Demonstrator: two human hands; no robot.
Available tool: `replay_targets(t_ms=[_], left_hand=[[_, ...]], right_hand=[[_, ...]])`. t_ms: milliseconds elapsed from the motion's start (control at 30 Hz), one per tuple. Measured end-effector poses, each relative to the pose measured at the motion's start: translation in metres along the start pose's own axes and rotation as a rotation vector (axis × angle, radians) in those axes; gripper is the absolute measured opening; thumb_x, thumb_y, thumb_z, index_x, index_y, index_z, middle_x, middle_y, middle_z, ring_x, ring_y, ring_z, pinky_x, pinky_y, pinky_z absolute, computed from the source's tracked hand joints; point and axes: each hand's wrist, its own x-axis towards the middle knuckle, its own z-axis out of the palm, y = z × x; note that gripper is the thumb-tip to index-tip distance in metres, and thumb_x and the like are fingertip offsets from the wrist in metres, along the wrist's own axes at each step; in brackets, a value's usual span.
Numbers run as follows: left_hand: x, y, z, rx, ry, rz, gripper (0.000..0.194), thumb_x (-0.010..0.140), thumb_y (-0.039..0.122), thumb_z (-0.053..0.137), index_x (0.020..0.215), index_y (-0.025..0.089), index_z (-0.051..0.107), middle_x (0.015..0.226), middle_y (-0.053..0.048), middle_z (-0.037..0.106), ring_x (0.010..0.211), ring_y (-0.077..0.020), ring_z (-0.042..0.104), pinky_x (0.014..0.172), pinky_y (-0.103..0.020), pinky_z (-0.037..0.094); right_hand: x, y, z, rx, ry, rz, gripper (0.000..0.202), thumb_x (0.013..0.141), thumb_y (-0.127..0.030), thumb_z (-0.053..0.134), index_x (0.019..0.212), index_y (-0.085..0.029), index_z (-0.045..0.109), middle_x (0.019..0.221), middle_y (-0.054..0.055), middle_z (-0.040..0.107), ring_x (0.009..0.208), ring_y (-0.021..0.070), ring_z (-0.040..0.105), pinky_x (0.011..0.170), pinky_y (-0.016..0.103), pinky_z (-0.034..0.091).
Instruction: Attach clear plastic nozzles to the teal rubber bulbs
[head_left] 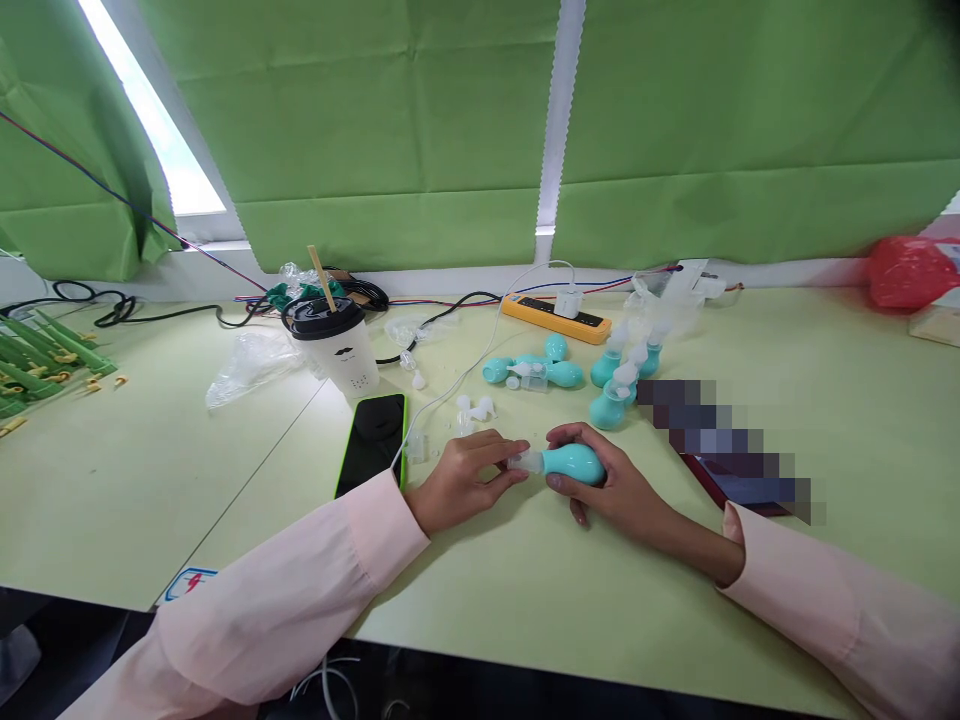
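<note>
A teal bulb [576,464] lies on its side in my right hand [619,490], whose fingers and thumb close round it. At the bulb's narrow left end is a clear, whitish tip piece [527,461]. My left hand [472,475] pinches that piece between thumb and fingers. The tip and the bulb meet between the two hands, just above the table. Behind my hands lie several teal bulbs [562,374] with small clear parts. More teal bulbs with whitish tops [607,408] stand to the right. Small white caps [480,408] rest beyond my left hand.
On the pale green table [525,600] are a phone [371,440], a lidded paper cup [341,355] with a straw, an orange power strip [555,318], a white cable and a dark-red-edged device [739,480]. Green stems [37,365] lie far left, a red bag [911,273] far right.
</note>
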Motion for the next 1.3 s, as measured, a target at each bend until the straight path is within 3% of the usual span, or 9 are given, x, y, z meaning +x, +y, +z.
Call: replay_targets(t_ms=[200, 333, 600, 800, 967, 1067, 1133, 1300], left_hand=[[-0.002, 0.002, 0.003, 0.184, 0.030, 0.203, 0.019, 0.077, 0.012, 0.047, 0.095, 0.009, 0.050, 0.072, -0.008, 0.061, 0.062, -0.0134, 0.051, 0.054, -0.026, 0.046], [-0.001, 0.001, 0.001, 0.226, -0.020, 0.320, 0.022, 0.078, 0.009, 0.045, 0.100, 0.010, 0.045, 0.079, -0.009, 0.061, 0.070, -0.0150, 0.052, 0.057, -0.027, 0.048], [-0.001, -0.001, -0.001, 0.121, -0.017, 0.324, 0.026, 0.076, 0.010, 0.049, 0.102, 0.011, 0.047, 0.083, -0.009, 0.061, 0.073, -0.0148, 0.053, 0.060, -0.027, 0.049], [0.006, 0.011, -0.007, -0.049, 0.060, 0.086, 0.024, 0.072, 0.018, 0.057, 0.095, 0.013, 0.056, 0.073, -0.006, 0.059, 0.065, -0.0114, 0.054, 0.056, -0.023, 0.048], [0.015, 0.002, -0.023, -0.024, 0.107, -0.062, 0.023, 0.072, 0.020, 0.053, 0.094, 0.014, 0.057, 0.086, -0.008, 0.060, 0.070, -0.0124, 0.055, 0.061, -0.025, 0.048], [0.020, -0.013, -0.033, 0.187, 0.201, -0.161, 0.021, 0.076, 0.017, 0.044, 0.089, 0.014, 0.060, 0.081, -0.007, 0.061, 0.070, -0.0134, 0.054, 0.064, -0.027, 0.046], [0.022, -0.020, -0.039, 0.365, 0.134, -0.225, 0.021, 0.075, 0.018, 0.043, 0.084, 0.015, 0.062, 0.075, -0.005, 0.061, 0.070, -0.0152, 0.053, 0.063, -0.028, 0.044], [0.024, -0.028, -0.050, 0.690, -0.200, -0.423, 0.020, 0.070, 0.024, 0.044, 0.071, 0.018, 0.064, 0.066, -0.004, 0.061, 0.073, -0.0206, 0.052, 0.049, -0.025, 0.039]], right_hand=[[0.001, -0.002, 0.001, -0.039, -0.040, 0.087, 0.036, 0.068, -0.039, 0.056, 0.096, -0.021, 0.043, 0.073, -0.004, 0.045, 0.035, 0.0031, 0.046, 0.033, 0.019, 0.041], [0.001, -0.005, 0.000, -0.057, -0.090, 0.108, 0.037, 0.067, -0.040, 0.056, 0.097, -0.021, 0.045, 0.071, -0.004, 0.046, 0.034, 0.0039, 0.046, 0.031, 0.019, 0.041], [0.002, -0.011, -0.007, -0.053, -0.167, 0.098, 0.035, 0.066, -0.037, 0.059, 0.097, -0.022, 0.048, 0.082, -0.001, 0.049, 0.037, 0.0027, 0.048, 0.035, 0.019, 0.044], [0.003, -0.002, -0.002, 0.045, -0.139, 0.054, 0.034, 0.066, -0.038, 0.059, 0.092, -0.018, 0.049, 0.070, -0.001, 0.053, 0.046, 0.0093, 0.053, 0.047, 0.025, 0.048], [0.002, 0.005, 0.000, -0.283, 0.183, -0.110, 0.027, 0.060, -0.036, 0.063, 0.080, -0.019, 0.056, 0.082, 0.003, 0.059, 0.072, 0.0187, 0.057, 0.064, 0.031, 0.046], [0.001, 0.006, -0.001, -0.447, 0.257, -0.213, 0.021, 0.062, -0.030, 0.061, 0.078, -0.020, 0.052, 0.077, 0.001, 0.059, 0.073, 0.0177, 0.055, 0.064, 0.030, 0.045], [0.001, 0.007, 0.000, -0.539, 0.261, -0.293, 0.017, 0.064, -0.025, 0.058, 0.076, -0.020, 0.047, 0.072, 0.000, 0.056, 0.066, 0.0150, 0.053, 0.059, 0.026, 0.043], [-0.001, 0.011, 0.001, -0.804, 0.219, -0.497, 0.012, 0.067, -0.017, 0.051, 0.079, -0.019, 0.048, 0.072, 0.002, 0.054, 0.067, 0.0154, 0.051, 0.058, 0.026, 0.040]])
